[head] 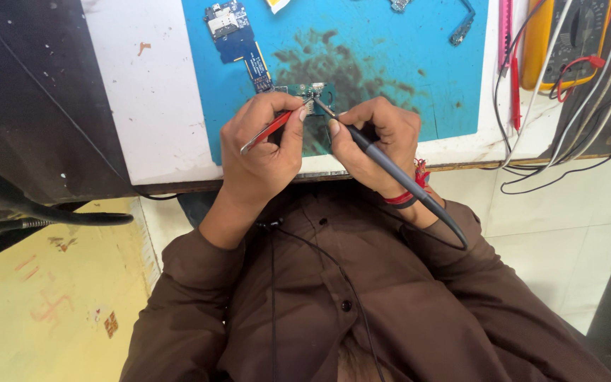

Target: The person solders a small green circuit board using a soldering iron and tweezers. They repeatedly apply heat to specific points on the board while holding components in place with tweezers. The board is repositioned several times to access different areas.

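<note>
Fingers: left hand [259, 145] pinches red tweezers [271, 130]; right hand [376, 138] grips probe [390, 170]; tips on small board [312, 92]

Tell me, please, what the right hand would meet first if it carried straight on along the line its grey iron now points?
Probably the small green circuit board: the right hand aims the grey soldering iron up-left, tip at the board's edge beside the red tweezers.

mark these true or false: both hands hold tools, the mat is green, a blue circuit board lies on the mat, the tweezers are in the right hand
Both hands hold tools: true. The left hand holds red tweezers and the right hand holds a grey soldering iron.
The mat is green: false. The work mat is blue with a dark stain.
A blue circuit board lies on the mat: true.
The tweezers are in the right hand: false. They are in the left hand.
</note>
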